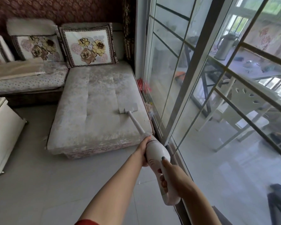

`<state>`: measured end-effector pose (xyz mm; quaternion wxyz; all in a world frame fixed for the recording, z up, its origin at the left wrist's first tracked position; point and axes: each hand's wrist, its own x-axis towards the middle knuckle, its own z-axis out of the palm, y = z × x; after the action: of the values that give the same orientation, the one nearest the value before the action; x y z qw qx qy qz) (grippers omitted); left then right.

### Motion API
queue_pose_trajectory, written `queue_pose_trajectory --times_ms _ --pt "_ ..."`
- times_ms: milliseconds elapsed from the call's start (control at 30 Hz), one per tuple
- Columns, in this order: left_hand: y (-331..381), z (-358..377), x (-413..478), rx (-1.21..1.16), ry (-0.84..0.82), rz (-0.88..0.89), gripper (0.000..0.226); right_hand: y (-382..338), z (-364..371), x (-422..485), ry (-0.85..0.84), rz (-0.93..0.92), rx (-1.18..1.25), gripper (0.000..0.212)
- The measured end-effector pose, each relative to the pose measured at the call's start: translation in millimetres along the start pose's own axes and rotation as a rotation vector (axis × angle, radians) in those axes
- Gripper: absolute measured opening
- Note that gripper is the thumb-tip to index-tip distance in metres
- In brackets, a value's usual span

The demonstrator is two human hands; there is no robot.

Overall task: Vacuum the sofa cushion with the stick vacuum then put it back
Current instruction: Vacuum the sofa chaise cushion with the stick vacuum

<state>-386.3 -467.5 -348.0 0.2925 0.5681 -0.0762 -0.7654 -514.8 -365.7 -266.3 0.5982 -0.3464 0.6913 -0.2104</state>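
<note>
A white stick vacuum [156, 151] reaches from my hands up to the pale, flower-patterned sofa cushion [94, 108]. Its flat head [127, 108] rests on the right part of the cushion, close to the edge by the glass door. My right hand [170, 176] is wrapped around the rear handle, thumb on top of the body. My left hand [143, 151] grips the body from the left, where the tube begins.
A sliding glass door [185, 88] runs along the right, tight against the sofa. Flowered throw pillows [88, 44] lean on the backrest. A white low cabinet [2, 130] stands at the left on the grey tiled floor [55, 184].
</note>
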Motion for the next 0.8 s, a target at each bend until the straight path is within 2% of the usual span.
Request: queue_pose_trajectory --times_ms 167,467,800 --pt "-24 6 -8 0.016 0.019 0.004 0.095 16 -9 -23 -0.021 -0.013 0.031 0.056" --pt "-70 23 -37 -0.001 0.017 0.019 0.064 47 -26 -63 -0.007 0.009 0.093 0.053" --pt "-135 47 -59 -0.034 0.027 0.006 0.071 99 -57 -100 0.017 0.018 0.033 0.058"
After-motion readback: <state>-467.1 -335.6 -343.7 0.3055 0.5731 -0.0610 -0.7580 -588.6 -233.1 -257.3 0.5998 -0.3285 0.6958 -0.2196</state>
